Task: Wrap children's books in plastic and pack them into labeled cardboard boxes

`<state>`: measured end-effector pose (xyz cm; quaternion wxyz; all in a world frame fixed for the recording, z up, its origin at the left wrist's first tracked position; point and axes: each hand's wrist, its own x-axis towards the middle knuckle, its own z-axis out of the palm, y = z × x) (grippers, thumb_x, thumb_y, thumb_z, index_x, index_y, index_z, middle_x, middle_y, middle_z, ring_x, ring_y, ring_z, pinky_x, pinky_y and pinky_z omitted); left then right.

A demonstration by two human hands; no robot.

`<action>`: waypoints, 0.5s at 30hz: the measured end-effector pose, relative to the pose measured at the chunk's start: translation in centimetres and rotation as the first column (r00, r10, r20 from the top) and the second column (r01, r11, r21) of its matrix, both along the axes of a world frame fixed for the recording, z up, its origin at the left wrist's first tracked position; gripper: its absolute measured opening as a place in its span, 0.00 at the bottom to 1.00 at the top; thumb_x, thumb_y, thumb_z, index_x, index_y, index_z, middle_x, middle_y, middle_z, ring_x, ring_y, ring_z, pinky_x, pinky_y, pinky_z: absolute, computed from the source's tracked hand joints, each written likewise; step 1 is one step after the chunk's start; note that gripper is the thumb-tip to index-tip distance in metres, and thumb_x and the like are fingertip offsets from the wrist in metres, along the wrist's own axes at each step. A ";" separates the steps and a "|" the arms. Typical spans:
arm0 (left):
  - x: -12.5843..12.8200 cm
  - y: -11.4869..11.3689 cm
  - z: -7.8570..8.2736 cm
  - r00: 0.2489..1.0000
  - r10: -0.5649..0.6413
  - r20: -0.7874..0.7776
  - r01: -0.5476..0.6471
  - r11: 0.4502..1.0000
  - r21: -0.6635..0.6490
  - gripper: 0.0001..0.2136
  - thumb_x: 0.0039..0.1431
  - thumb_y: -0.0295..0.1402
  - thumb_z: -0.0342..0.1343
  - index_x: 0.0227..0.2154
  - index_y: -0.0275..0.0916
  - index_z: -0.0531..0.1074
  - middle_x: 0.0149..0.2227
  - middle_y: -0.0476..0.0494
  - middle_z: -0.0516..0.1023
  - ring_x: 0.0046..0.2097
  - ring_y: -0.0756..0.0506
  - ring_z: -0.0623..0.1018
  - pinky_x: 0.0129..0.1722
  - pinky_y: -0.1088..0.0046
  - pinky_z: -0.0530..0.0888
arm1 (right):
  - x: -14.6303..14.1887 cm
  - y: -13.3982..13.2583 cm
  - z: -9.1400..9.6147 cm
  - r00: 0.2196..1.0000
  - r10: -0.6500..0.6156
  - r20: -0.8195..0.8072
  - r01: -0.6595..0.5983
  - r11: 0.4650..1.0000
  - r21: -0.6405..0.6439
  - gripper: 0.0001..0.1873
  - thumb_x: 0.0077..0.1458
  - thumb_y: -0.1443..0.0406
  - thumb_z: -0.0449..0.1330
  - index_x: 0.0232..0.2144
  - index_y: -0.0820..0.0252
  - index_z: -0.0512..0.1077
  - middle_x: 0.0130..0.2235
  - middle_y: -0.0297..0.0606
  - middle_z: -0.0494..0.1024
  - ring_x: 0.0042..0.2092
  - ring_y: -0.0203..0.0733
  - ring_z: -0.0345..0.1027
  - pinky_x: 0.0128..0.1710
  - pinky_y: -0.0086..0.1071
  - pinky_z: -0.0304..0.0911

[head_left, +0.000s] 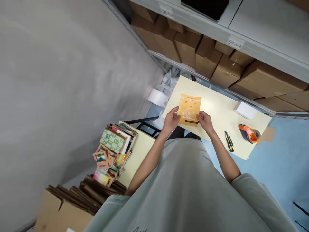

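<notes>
An orange-yellow book [189, 108] with Chinese characters and a white drawing on its cover faces up in front of me, at the left part of the pale table [214, 93]. My left hand [172, 120] grips its left edge, thumb on the cover. On the opposite edge, my right hand [204, 120] holds it the same way, fingers partly hidden beneath. Whether the book touches the tabletop I cannot tell. To the right on the table lie a yellow-and-black box cutter [229, 141] and a tape dispenser [249, 133] with orange parts.
A white box [246, 110] sits at the table's right rear. Shelves with cardboard boxes [231, 69] run behind. At left, a second table [130, 161] bears piled books [113, 140], near folded cardboard [72, 203]. A white roll [158, 97] and crumpled packing material [170, 80] lie beyond the table's left end.
</notes>
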<state>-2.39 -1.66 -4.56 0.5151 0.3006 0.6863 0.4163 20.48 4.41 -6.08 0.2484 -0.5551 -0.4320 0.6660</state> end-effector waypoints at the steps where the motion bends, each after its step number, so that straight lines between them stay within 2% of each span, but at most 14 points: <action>1: -0.6 -0.4 -0.2 1.000 0.019 -0.025 -0.019 1.000 -0.006 0.27 0.57 0.30 0.64 0.62 0.38 0.78 0.64 0.32 0.84 0.49 0.41 0.88 0.47 0.66 0.84 | -0.5 0.2 -0.7 0.998 0.061 -0.006 -0.061 0.998 0.003 0.30 0.52 0.40 0.69 0.44 0.58 0.80 0.38 0.38 0.84 0.34 0.40 0.73 0.35 0.34 0.69; 4: -2.6 -1.0 -0.9 0.990 0.061 -0.128 -0.065 0.998 -0.024 0.27 0.56 0.27 0.62 0.61 0.39 0.80 0.60 0.35 0.86 0.45 0.44 0.86 0.45 0.68 0.84 | -2.0 0.7 -2.3 0.983 0.183 0.005 -0.183 0.983 0.030 0.28 0.52 0.44 0.68 0.46 0.57 0.81 0.39 0.37 0.83 0.34 0.40 0.72 0.37 0.36 0.72; 7: -4.9 -0.1 -2.6 0.980 0.080 -0.183 -0.093 0.994 -0.059 0.27 0.56 0.25 0.61 0.60 0.39 0.82 0.51 0.40 0.87 0.38 0.48 0.83 0.42 0.71 0.83 | -3.6 1.4 -3.4 0.979 0.198 0.055 -0.202 0.977 0.065 0.25 0.54 0.47 0.64 0.47 0.57 0.82 0.39 0.36 0.82 0.34 0.39 0.71 0.38 0.35 0.72; 9: -6.4 1.4 -4.2 0.980 0.083 -0.183 -0.098 0.992 -0.077 0.28 0.55 0.24 0.60 0.60 0.38 0.83 0.49 0.40 0.87 0.37 0.48 0.83 0.43 0.71 0.83 | -4.9 2.3 -4.3 0.979 0.179 0.094 -0.186 0.979 0.082 0.23 0.54 0.49 0.64 0.45 0.56 0.82 0.38 0.35 0.81 0.34 0.39 0.71 0.38 0.35 0.72; 12: -8.3 4.4 -6.8 0.986 0.061 -0.158 -0.075 0.993 -0.086 0.28 0.51 0.22 0.59 0.57 0.38 0.84 0.52 0.39 0.88 0.43 0.45 0.86 0.47 0.69 0.85 | -6.9 4.2 -5.8 0.978 0.131 0.163 -0.145 0.987 0.076 0.18 0.52 0.51 0.64 0.39 0.56 0.80 0.34 0.33 0.78 0.33 0.39 0.69 0.37 0.34 0.71; 15: -9.6 7.9 -9.4 0.993 0.004 -0.118 -0.015 0.995 -0.097 0.29 0.49 0.20 0.58 0.55 0.38 0.85 0.55 0.38 0.89 0.48 0.41 0.88 0.51 0.65 0.87 | -8.9 6.6 -7.7 0.968 0.075 0.239 -0.084 0.996 0.025 0.16 0.51 0.54 0.64 0.39 0.56 0.80 0.33 0.32 0.78 0.33 0.40 0.72 0.39 0.35 0.74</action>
